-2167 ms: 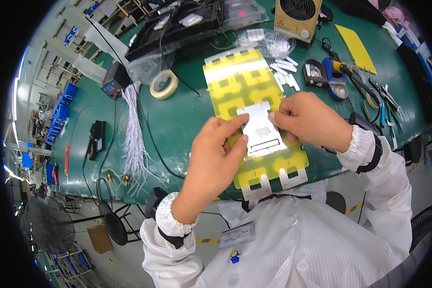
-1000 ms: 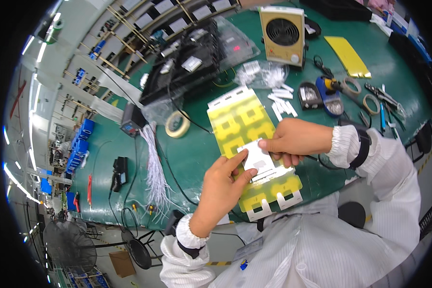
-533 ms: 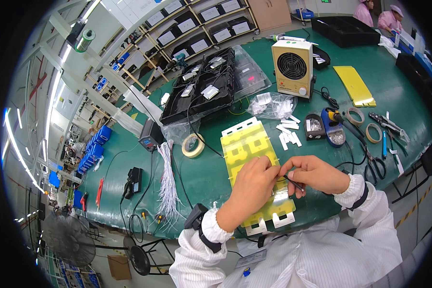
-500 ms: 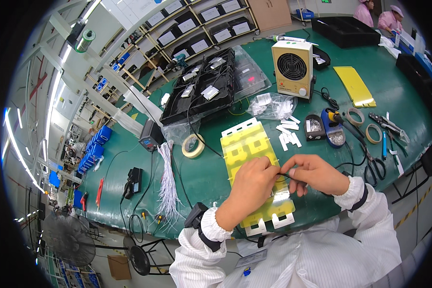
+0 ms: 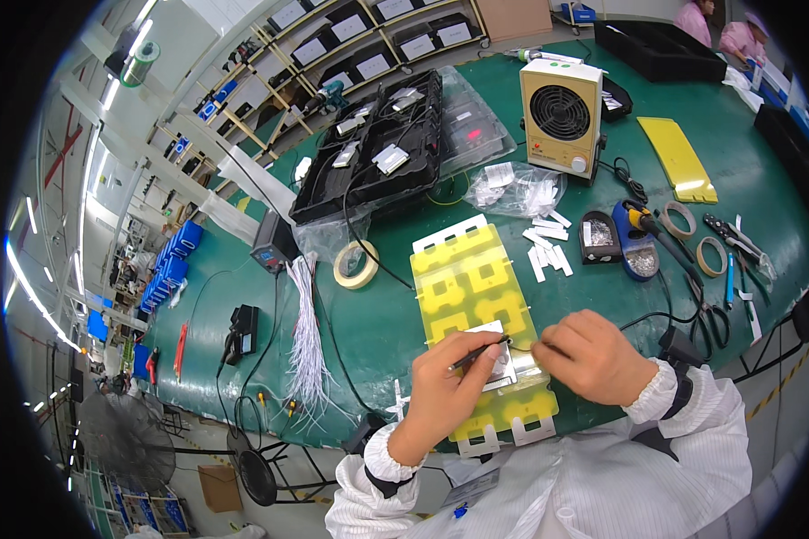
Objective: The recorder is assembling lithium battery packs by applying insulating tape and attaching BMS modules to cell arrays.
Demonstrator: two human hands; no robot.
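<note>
On the green bench before me lies a long yellow fixture (image 5: 439,289) with cut-out shapes and white end pieces. My left hand (image 5: 454,382) is closed over its near half, pinching a thin black rod-like piece (image 5: 466,358) between thumb and fingers. A flat white-and-silver module (image 5: 503,370) sits on the fixture under that hand, partly hidden. To its right, my right hand (image 5: 593,355) is closed, with thumb and forefinger pinched on a thin dark wire (image 5: 520,349) that runs toward the left fingertips. Its far end is hidden.
Beyond the fixture stand a fan unit (image 5: 562,117) and a black tray (image 5: 319,193) with modules. Right are a soldering iron holder (image 5: 636,256), tape roll (image 5: 712,257) and scissors (image 5: 712,323). Left are a white wire bundle (image 5: 307,359), tape roll (image 5: 355,266) and black device (image 5: 242,332).
My hands have come apart a little, the left moving lower left. The black piece and the white module now show between them. The whole view has shifted slightly.
</note>
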